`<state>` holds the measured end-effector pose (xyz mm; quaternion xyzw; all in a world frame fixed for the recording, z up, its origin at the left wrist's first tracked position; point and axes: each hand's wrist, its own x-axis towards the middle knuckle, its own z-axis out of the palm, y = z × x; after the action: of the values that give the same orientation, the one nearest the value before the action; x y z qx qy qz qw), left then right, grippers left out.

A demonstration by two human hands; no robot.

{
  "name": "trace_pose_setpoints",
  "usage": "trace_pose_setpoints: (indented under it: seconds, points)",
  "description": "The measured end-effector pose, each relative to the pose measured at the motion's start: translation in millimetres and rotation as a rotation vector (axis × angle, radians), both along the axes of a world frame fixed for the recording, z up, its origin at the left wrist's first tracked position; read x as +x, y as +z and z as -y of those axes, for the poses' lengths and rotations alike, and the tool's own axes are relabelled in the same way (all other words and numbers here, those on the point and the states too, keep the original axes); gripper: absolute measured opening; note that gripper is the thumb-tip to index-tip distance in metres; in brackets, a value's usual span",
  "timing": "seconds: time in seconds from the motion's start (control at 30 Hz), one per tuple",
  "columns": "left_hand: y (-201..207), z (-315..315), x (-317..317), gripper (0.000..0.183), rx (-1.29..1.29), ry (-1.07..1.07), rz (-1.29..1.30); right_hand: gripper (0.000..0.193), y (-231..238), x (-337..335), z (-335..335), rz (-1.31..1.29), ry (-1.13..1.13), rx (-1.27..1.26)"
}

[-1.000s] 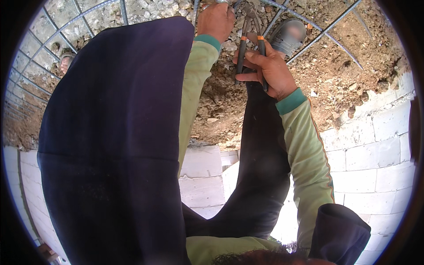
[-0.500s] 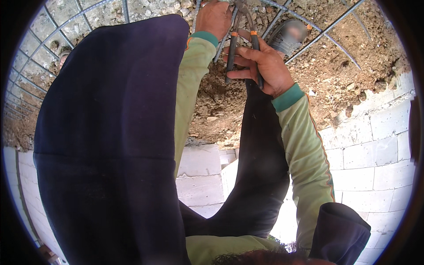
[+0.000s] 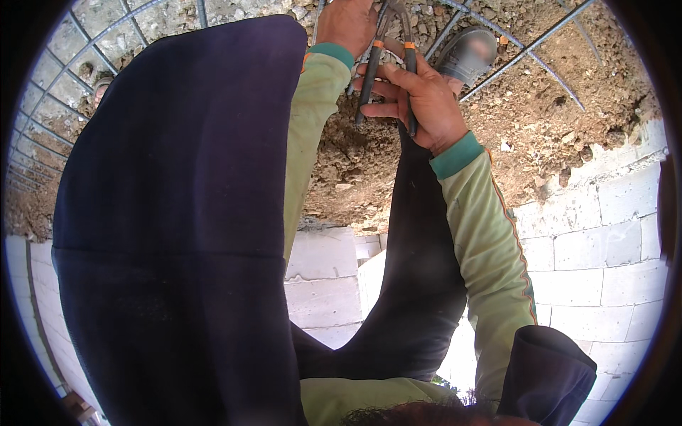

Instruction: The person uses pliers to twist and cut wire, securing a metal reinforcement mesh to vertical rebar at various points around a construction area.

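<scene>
Head view, looking down past the person's own body: nearest are the dark trouser legs [image 3: 177,248], which fill the left and middle, and the light green sleeves [image 3: 490,248] with teal cuffs that run up from the lower edge toward the hands. Below the legs and to the right stand white masonry blocks [image 3: 590,241], laid in courses.

Beyond the knees the right hand [image 3: 419,99] is closed around the two dark handles of a pair of pliers [image 3: 389,67], each handle with an orange band near the top. Its fingers [image 3: 380,89] wrap across both handles from the right, the thumb side toward the wrist, so the handles stand close together and nearly parallel. The head of the pliers points away from the person and meets the steel bars just above the right hand; whether its nose is shut on wire cannot be told.

Just left of the pliers the left hand [image 3: 347,25] reaches to the same spot on the bars, its knuckles up and its fingers curled down out of sight, so what they hold cannot be told.

Right of the pliers a grey shoe [image 3: 465,57] rests on the rebar grid [image 3: 526,53], which spans rubbly brown earth [image 3: 568,121] beyond.
</scene>
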<state>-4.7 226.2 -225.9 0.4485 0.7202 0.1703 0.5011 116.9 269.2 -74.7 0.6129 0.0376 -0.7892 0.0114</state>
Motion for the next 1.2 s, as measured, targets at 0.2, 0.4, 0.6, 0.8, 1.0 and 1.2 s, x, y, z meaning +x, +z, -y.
trace_pose_setpoints:
  seconds: [0.2,0.4,0.6,0.8,1.0,1.2]
  points:
    - [-13,9,1,0.022,0.092,-0.021,-0.058,0.042,1,-1,-2,0.067,0.083,0.012]
    - [3,-5,-1,0.021,0.062,-0.100,-0.166,0.034,11,1,-17,0.228,0.166,0.021]
    - [39,-17,-28,0.017,-0.009,-0.151,-0.202,0.036,16,48,-103,0.018,0.628,0.047]
    - [28,-23,-26,0.014,0.026,-0.327,-0.325,0.039,-1,83,-140,-0.085,0.819,0.029]
    - [39,-93,-64,0.015,0.176,-0.719,-0.330,0.035,-36,106,-42,-0.198,0.293,-0.104]
    - [57,-161,-14,0.019,-0.031,-0.974,-0.229,0.033,-49,8,77,-0.110,-0.438,0.012]
